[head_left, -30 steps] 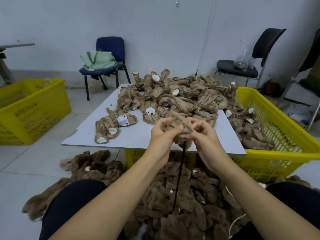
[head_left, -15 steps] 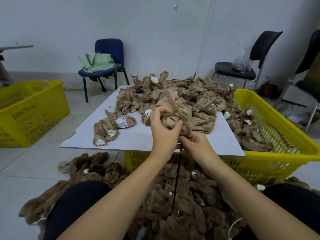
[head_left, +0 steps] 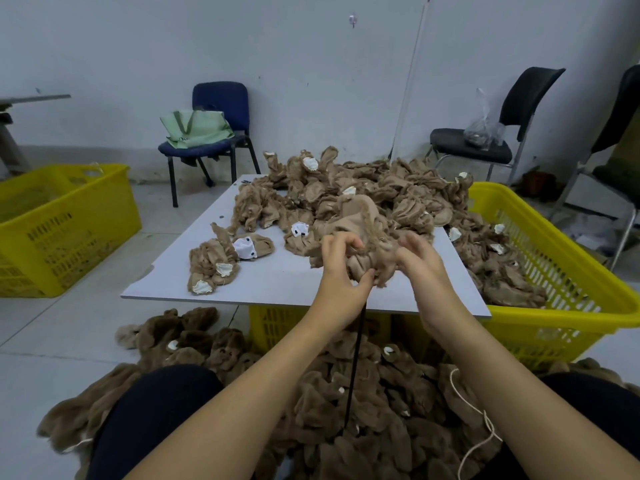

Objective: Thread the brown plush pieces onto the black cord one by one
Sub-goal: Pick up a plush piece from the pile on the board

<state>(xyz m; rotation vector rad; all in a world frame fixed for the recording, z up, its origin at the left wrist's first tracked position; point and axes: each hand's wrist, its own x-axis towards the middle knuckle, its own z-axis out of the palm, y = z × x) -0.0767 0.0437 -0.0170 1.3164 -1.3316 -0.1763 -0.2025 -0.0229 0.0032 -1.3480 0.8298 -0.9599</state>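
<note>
left hand [head_left: 341,271]: fingers curled, pinching brown plush piece [head_left: 360,244] | right hand [head_left: 420,261]: fingers curled into same piece | piece above near edge of table [head_left: 277,289] | black cord [head_left: 355,368] hangs below left hand

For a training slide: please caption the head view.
Both hands, left hand and right hand, grip a brown plush piece above the black cord at the white board.

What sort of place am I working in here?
Probably a small toy-making workshop: heaps of brown plush pieces on a white board, yellow crates of more, bare walls and office chairs.
</note>
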